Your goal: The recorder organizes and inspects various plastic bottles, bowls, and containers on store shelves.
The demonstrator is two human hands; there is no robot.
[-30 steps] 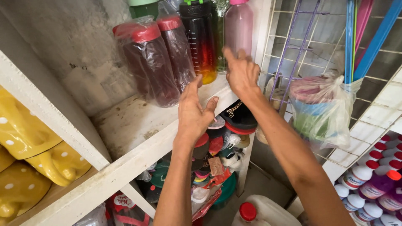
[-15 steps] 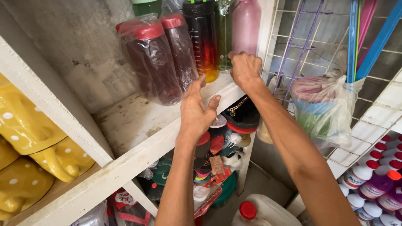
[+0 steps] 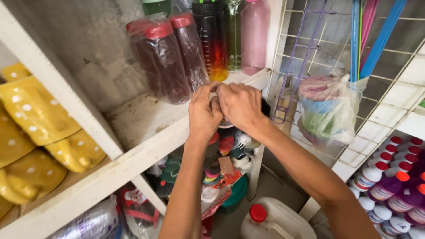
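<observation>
Hands (image 3: 223,108) together below bottles (image 3: 186,53)

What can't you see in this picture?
Head view only:
- Whether the left hand and right hand pinch anything: the fingers hide it.
- The tops of the pink bottle and green bottle: cut off by the top edge.
- The red-lidded bottle: blurred by its plastic wrap.
- Things under the shelf: partly hidden by the arms.
</observation>
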